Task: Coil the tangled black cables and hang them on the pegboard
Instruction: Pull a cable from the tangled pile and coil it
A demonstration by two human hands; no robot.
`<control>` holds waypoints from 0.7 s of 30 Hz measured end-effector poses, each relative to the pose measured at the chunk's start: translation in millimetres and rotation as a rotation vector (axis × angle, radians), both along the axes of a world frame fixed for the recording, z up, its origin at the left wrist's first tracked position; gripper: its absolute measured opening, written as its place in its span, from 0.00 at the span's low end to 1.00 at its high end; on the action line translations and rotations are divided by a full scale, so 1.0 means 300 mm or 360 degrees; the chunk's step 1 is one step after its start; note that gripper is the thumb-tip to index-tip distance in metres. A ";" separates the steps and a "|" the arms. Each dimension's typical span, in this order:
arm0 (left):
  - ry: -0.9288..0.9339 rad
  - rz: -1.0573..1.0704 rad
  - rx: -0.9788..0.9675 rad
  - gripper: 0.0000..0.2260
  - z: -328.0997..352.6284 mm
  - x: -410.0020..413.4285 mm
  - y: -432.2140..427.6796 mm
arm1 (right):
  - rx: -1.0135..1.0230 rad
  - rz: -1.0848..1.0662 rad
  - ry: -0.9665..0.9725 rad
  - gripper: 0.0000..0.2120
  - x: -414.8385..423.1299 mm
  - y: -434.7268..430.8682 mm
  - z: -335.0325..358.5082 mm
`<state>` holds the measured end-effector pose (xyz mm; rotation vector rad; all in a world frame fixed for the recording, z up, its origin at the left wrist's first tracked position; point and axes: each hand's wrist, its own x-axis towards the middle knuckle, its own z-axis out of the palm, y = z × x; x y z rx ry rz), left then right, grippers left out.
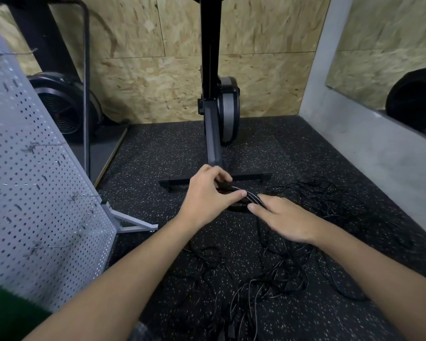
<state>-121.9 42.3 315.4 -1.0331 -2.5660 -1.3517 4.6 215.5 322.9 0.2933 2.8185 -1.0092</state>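
A small coil of black cable [241, 199] hangs between my two hands above the speckled floor. My left hand [208, 193] grips the coil's left side, thumb over the top strands. My right hand [283, 219] pinches the strands at the coil's right end, its fingers pointing left. From the coil a loose strand drops into a tangle of black cables [276, 271] spread over the floor below and to the right. The grey pegboard [35, 180] stands at the left, tilted in view, with several wire hooks sticking out of it.
A black exercise machine's post and T-shaped foot [215, 179] stand just behind my hands. A fan-like wheel [64, 107] sits at the back left. OSB panels line the back wall; a grey wall [369, 153] with a mirror runs along the right.
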 end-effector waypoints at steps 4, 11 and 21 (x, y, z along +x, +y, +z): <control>-0.0365 0.0018 -0.0099 0.15 -0.018 -0.018 -0.011 | 0.0148 0.0011 0.0059 0.18 0.002 0.002 -0.007; -0.0716 -0.0218 -0.0120 0.13 -0.079 -0.049 -0.067 | 0.0051 -0.0256 0.0205 0.25 -0.003 0.047 -0.030; -0.1518 0.0082 0.0772 0.10 -0.022 0.043 0.046 | -0.0143 -0.0257 0.0251 0.29 -0.033 -0.052 -0.087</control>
